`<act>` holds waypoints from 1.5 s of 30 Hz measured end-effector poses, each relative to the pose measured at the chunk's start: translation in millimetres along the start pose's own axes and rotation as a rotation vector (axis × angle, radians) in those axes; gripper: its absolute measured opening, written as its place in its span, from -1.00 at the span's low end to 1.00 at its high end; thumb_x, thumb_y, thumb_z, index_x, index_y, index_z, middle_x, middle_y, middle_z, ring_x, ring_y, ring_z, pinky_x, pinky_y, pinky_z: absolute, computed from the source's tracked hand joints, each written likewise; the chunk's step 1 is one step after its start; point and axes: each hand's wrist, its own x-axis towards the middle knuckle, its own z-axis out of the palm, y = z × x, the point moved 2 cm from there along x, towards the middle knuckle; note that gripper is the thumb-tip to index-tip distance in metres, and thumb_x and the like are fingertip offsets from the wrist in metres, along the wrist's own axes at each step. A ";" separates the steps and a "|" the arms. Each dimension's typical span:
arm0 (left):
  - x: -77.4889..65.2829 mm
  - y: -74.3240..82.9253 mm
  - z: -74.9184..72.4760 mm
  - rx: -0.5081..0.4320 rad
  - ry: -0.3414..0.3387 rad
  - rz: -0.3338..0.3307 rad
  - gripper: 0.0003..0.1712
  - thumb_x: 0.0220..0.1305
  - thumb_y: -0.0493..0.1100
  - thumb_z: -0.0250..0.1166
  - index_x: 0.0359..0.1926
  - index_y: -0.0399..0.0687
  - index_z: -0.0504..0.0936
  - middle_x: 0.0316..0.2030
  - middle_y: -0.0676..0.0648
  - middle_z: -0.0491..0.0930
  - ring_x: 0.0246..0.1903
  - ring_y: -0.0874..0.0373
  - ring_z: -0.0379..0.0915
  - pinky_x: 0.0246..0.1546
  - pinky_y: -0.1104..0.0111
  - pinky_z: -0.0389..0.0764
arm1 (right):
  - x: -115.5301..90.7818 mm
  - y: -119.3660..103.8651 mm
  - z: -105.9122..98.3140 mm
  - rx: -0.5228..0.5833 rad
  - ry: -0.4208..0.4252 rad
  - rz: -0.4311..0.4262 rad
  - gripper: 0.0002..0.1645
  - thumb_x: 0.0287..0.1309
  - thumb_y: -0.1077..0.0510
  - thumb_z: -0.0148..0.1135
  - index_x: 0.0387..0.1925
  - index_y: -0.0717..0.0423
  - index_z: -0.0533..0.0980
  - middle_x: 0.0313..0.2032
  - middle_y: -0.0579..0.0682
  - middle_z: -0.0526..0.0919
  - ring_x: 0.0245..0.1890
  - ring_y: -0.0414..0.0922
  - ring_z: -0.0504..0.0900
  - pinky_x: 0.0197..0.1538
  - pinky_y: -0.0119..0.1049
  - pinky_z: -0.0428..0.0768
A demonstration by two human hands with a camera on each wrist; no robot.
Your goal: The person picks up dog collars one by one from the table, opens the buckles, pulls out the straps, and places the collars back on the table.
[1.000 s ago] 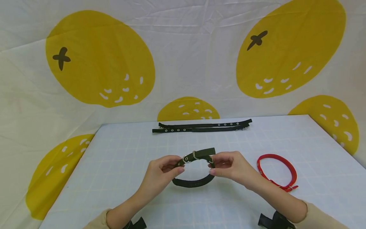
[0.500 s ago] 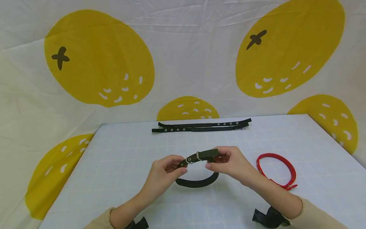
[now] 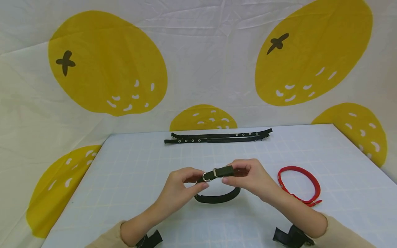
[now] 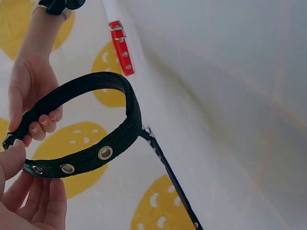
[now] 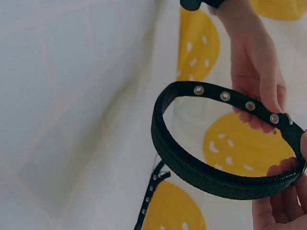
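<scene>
A dark green collar with metal eyelets is buckled into a loop and held up over the table's front middle by both hands. My left hand pinches the strap between thumb and fingers, left of the metal buckle and ring. In the left wrist view, eyelets run along the strap from the left fingers. My right hand pinches the collar at the right, by the strap's tail. The loop hangs below both hands in the head view. The right wrist view shows its padded band curving between the hands.
A red collar, fastened in a loop, lies on the pale gridded table beside my right forearm. Black collars lie stretched out along the back edge. Behind hangs a white cloth with yellow fruit prints.
The held collar and left hand have shifted slightly right. The buckle and strap tail have dropped and turned toward the camera. My right hand has shifted its grip near the tail.
</scene>
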 end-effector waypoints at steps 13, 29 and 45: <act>-5.2 -5.0 -6.7 0.008 -0.006 -0.029 -0.81 0.02 -0.25 0.42 -0.26 -0.10 0.68 -0.35 -0.01 0.66 -0.39 0.25 0.59 -0.30 0.38 0.63 | -4.2 2.6 -4.7 -0.007 0.033 0.058 -0.66 -0.01 0.16 0.40 -0.17 0.25 0.61 -0.25 0.13 0.62 -0.34 0.00 0.60 -0.22 -0.25 0.63; -0.5 -1.3 0.7 0.005 -0.104 -0.024 -0.76 0.10 -0.21 0.38 -0.16 -0.08 0.64 -0.29 0.05 0.65 -0.35 0.25 0.56 -0.30 0.40 0.62 | -4.6 3.0 -3.0 -0.024 -0.010 0.046 -0.69 0.06 0.17 0.34 -0.14 0.23 0.59 -0.23 0.12 0.63 -0.35 -0.01 0.61 -0.21 -0.21 0.61; 3.9 10.6 7.5 0.113 -0.134 0.133 -0.82 0.17 -0.18 0.33 -0.18 -0.04 0.65 -0.30 0.09 0.63 -0.39 0.33 0.50 -0.40 0.47 0.59 | 3.4 -5.0 8.4 -0.175 -0.145 -0.137 -0.72 -0.03 0.20 0.40 -0.19 0.09 0.61 -0.29 -0.06 0.66 -0.40 -0.13 0.61 -0.35 -0.28 0.63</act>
